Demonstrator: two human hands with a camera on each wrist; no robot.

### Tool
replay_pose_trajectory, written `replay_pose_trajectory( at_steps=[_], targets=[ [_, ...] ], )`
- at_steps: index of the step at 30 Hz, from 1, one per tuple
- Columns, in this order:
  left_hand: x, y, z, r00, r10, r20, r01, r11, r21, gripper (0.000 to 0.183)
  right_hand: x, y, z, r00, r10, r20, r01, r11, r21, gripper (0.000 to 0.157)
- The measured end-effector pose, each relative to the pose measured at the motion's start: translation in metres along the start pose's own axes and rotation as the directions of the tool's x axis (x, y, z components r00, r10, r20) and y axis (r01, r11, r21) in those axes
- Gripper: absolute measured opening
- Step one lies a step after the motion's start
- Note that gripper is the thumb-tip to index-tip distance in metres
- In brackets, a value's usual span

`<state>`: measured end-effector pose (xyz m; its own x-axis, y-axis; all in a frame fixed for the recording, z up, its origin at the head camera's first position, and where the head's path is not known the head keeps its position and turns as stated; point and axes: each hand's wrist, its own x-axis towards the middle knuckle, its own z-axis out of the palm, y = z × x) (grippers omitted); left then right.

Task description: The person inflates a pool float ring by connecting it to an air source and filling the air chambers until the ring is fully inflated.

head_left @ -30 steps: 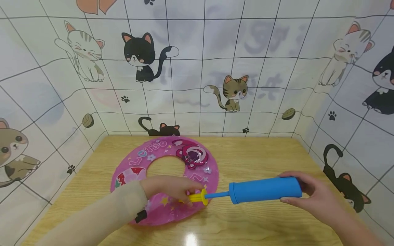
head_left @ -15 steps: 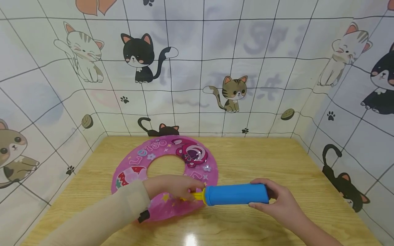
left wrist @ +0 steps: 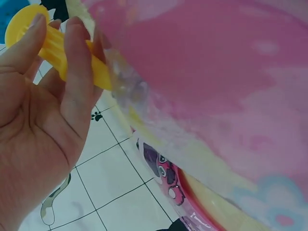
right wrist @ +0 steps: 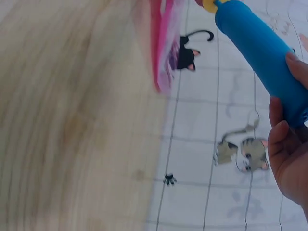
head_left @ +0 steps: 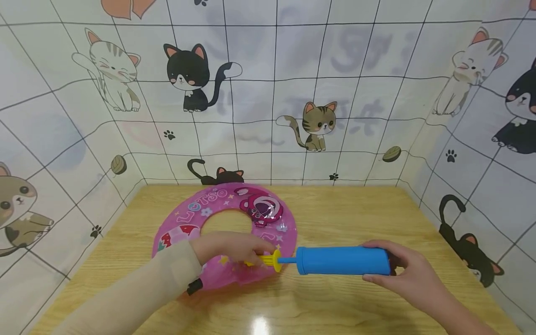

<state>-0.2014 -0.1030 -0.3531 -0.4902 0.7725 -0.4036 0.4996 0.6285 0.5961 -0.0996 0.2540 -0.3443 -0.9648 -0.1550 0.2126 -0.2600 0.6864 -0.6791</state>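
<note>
A blue hand pump (head_left: pixel 343 260) lies level above the front of the table, its blue rod partly drawn out. My right hand (head_left: pixel 408 270) grips the far right end of the pump body, fingers and thumb around it. My left hand (head_left: pixel 234 249) pinches the yellow nozzle piece (head_left: pixel 272 260) at the pump's other end. In the left wrist view, that yellow nozzle (left wrist: pixel 57 53) meets the pink surface of the swim ring (left wrist: pixel 192 72); the exact join is hidden. The pink swim ring (head_left: pixel 289 232), printed with a bear and letters, lies under and behind my left hand.
A wooden table (head_left: pixel 347 209) bears the ring. Around it rise walls covered in a white cat-print sheet (head_left: pixel 259 93). A small black piece (head_left: pixel 194 286) shows at the ring's front left edge, beside my sleeve.
The pump body slid left until it met the yellow piece, then moved back right, baring the rod again. The ring's front edge has risen slightly. My left hand stays nearly in place.
</note>
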Motion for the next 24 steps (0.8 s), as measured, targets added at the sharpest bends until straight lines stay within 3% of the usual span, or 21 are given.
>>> replay_pose_trajectory(
  at_steps=[7, 15, 21, 24],
  targets=[
    [-0.002, -0.003, 0.001, 1.0, 0.009, -0.007, -0.009, 0.999, -0.032, 0.02, -0.009, 0.015, -0.035, 0.999, -0.036, -0.032, 0.034, 0.997, -0.063, 0.058],
    [-0.006, -0.009, 0.006, 0.999, 0.019, -0.034, -0.019, 1.0, 0.015, 0.018, -0.022, 0.024, -0.063, 0.994, -0.058, -0.097, 0.046, 0.991, -0.129, 0.059],
    [-0.01, -0.005, 0.015, 0.997, 0.027, -0.066, -0.02, 0.994, 0.108, 0.037, -0.018, 0.02, -0.058, 0.997, -0.028, -0.076, 0.02, 0.995, -0.099, 0.058],
    [-0.01, -0.003, 0.016, 0.997, 0.008, -0.072, -0.001, 0.995, 0.101, 0.044, -0.014, 0.014, -0.048, 0.998, -0.02, -0.052, 0.016, 0.997, -0.073, 0.058]
  ],
)
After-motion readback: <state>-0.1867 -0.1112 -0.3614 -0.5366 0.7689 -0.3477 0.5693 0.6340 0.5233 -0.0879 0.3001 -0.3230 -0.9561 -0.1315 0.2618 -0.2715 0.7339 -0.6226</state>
